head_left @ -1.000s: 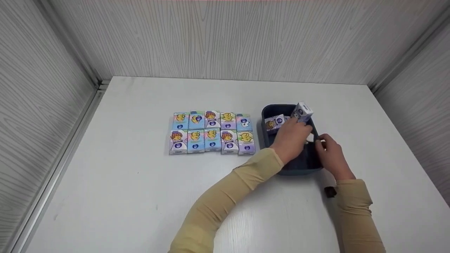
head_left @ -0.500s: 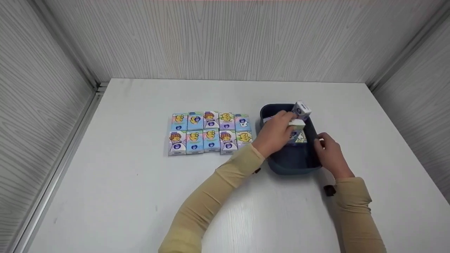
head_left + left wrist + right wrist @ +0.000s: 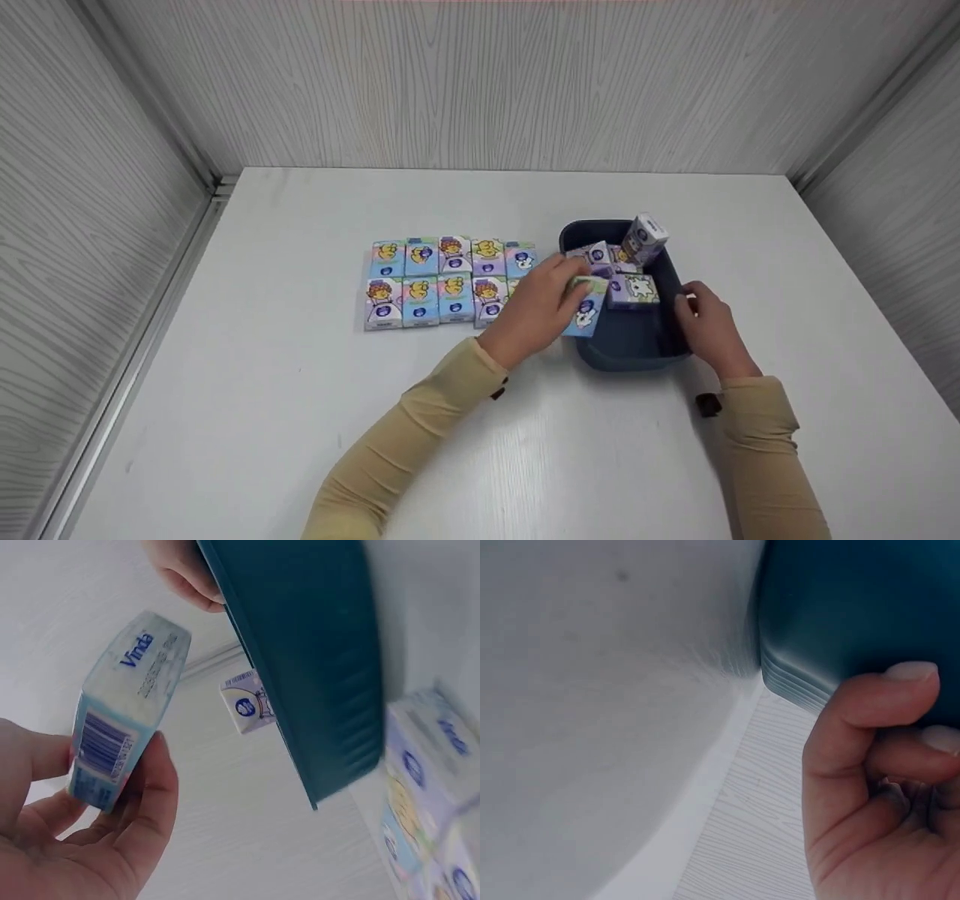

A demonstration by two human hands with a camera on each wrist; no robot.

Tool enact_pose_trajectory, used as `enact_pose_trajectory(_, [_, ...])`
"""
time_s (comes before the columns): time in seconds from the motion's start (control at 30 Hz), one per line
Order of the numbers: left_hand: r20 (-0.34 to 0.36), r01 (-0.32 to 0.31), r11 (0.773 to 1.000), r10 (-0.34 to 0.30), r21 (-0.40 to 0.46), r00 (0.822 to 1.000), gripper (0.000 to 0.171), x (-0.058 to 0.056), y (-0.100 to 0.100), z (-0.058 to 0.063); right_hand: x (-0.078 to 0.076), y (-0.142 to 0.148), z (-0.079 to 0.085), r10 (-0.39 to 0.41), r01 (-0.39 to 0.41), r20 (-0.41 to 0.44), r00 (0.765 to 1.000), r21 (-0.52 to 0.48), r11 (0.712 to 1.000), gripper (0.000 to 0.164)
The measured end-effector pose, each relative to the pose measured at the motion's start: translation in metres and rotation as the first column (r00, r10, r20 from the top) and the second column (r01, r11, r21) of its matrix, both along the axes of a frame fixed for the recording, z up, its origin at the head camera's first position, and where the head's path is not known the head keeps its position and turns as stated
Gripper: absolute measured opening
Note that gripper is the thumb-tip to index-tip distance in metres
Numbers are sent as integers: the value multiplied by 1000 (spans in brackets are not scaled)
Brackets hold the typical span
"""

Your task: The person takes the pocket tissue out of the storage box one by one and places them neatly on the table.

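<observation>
Across white tabletop (image 3: 540, 465), your left hand (image 3: 534, 309) pinched a blue pack (image 3: 586, 313) near the left edge of a dark bin (image 3: 631, 363); your right hand (image 3: 706, 324) gripped its right rim. Two pack rows (image 3: 456, 296) lay leftward; a leaning carton (image 3: 643, 241) topped its far corner, before the wall (image 3: 480, 82).

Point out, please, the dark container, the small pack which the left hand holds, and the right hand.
Dark container (image 3: 631, 335): head view, on the bare floor inside it.
Held pack (image 3: 586, 311): head view, on its printed face.
Right hand (image 3: 709, 327): head view, on its middle.
</observation>
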State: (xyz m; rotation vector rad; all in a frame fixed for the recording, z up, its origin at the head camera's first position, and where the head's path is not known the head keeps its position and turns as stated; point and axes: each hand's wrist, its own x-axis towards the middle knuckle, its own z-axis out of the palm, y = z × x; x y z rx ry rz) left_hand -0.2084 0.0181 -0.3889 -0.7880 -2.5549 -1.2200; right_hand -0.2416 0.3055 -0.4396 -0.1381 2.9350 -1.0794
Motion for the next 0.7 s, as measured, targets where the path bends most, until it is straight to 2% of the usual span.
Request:
enact_pose_trajectory(0.2, [147, -28, 997, 40, -77, 988, 20, 22, -43, -16, -1, 1, -1, 15, -15, 0, 1000, 7, 1000, 40])
enact_pose_trajectory(0.27, [203, -29, 994, 49, -101, 978, 20, 28, -56, -20, 0, 1, 0, 20, -20, 5, 1000, 8, 1000, 41])
enact_pose_trajectory(0.43, [331, -43, 984, 99, -172, 938, 22, 39, -81, -29, -2, 3, 0, 6, -6, -8, 1000, 15, 1000, 40])
enact_pose_trajectory(0.53, [362, -53, 974, 131, -218, 923, 22, 45, -90, -37, -2, 4, -2, -5, 6, -16, 1000, 14, 1000, 39])
enact_pose_trajectory(0.63, [362, -61, 962, 158, -265, 919, 21, 52, -96, -44, -2, 3, -3, -5, 6, -16, 1000, 12, 1000, 39])
enact_pose_trajectory(0.7, [343, -67, 944, 183, -323, 921, 22, 56, -99, -48, -2, 2, -4, -5, 5, -20, 1000, 11, 1000, 39])
